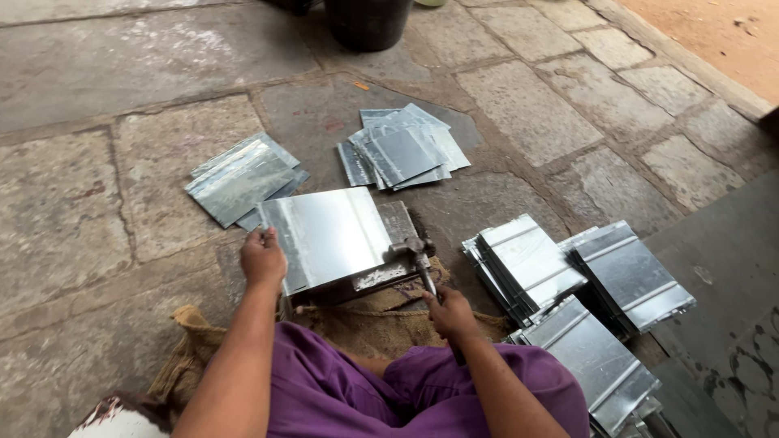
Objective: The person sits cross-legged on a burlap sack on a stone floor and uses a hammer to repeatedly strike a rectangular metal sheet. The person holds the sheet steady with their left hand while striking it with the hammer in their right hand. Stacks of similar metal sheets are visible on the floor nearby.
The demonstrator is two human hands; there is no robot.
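A shiny metal sheet (329, 235) lies on a dark steel block (381, 272) in front of my crossed legs in purple cloth. My left hand (262, 256) grips the sheet's near left corner. My right hand (451, 313) is closed on the handle of a hammer (415, 253), whose head rests at the sheet's right edge, over the block.
Flat sheet piles lie on the stone floor at the left (242, 178) and further back (403, 148). Stacks of ribbed sheets (531, 264) stand to my right. Burlap sacking (195, 349) is under me. A black bucket (367, 22) stands at the far edge.
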